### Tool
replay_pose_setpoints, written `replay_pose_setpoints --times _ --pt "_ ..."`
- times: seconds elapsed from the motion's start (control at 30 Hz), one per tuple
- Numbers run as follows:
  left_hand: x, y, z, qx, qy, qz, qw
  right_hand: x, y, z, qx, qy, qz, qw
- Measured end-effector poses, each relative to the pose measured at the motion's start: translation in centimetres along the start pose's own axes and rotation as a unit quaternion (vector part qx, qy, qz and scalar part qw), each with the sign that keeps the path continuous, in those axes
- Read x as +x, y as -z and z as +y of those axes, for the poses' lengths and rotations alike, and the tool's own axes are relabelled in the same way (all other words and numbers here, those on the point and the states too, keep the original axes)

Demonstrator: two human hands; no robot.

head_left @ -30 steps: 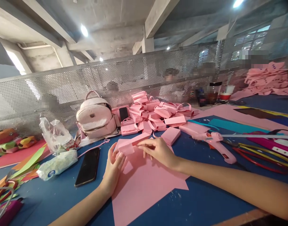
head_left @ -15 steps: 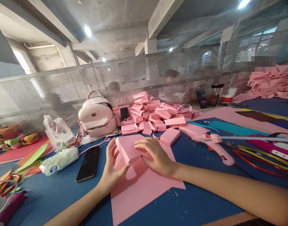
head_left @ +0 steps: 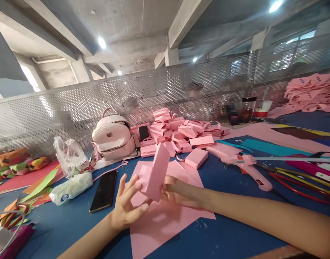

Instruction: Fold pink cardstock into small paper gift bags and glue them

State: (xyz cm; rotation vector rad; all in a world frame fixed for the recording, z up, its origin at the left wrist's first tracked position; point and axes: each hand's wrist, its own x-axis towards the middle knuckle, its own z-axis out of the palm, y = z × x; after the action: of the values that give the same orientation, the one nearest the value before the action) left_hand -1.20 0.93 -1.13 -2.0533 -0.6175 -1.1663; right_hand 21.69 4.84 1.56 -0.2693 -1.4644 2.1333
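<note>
A small pink box (head_left: 160,172), folded from sheet material, is raised and tilted above the pink sheet (head_left: 154,237). My right hand (head_left: 178,190) grips the box from its right, with fingers partly hidden behind it. On the other side, my left hand (head_left: 128,205) has its fingers spread, the tips at or close to the box's left panel. Whether those tips press on it I cannot tell. The pink sheet lies flat on the blue table (head_left: 65,230) under both hands.
A heap of pink boxes (head_left: 178,129) lies behind, beside a pink backpack (head_left: 112,138). To the left are a black phone (head_left: 103,190) and a tissue pack (head_left: 71,189). On the right lie a pink glue gun (head_left: 251,169) and scissors with red and yellow handles (head_left: 302,180).
The pink box has been lifted off the sheet and turned upward. My right hand has gone from its top to behind its right side, while my left hand has spread its fingers and dropped slightly.
</note>
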Motion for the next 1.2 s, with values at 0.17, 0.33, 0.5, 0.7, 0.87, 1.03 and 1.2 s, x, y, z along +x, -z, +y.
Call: replay_pose_setpoints --times 0.17,0.33,0.5,0.7,0.87,1.03,1.2 --pt "1.1 -0.1 0.3 -0.061 -0.009 -0.011 0.998 0.2 1.0 1.0 0.014 0.015 0.082 0.996" --pt "0.4 -0.8 0.0 -0.213 0.258 -0.080 0.939 0.7 2.7 0.2 -0.079 0.101 0.185 0.974" --pt "-0.8 -2.0 -0.3 -0.354 0.445 -0.112 0.815 1.2 3.6 0.0 -0.193 0.157 0.243 0.937" --pt "-0.8 -2.7 -0.6 -0.385 0.466 -0.111 0.789 1.5 4.1 0.9 -0.225 0.157 0.226 0.935" --pt "-0.8 -1.8 -1.4 -0.273 0.361 -0.089 0.887 1.0 5.3 1.4 -0.262 0.158 0.262 0.915" --pt "0.2 -0.6 -2.0 -0.163 0.136 -0.080 0.974 0.5 5.9 1.5 -0.269 0.165 0.309 0.897" --pt "0.2 -0.7 -2.0 -0.162 0.218 -0.066 0.960 0.2 4.6 0.1 -0.407 0.277 0.314 0.812"
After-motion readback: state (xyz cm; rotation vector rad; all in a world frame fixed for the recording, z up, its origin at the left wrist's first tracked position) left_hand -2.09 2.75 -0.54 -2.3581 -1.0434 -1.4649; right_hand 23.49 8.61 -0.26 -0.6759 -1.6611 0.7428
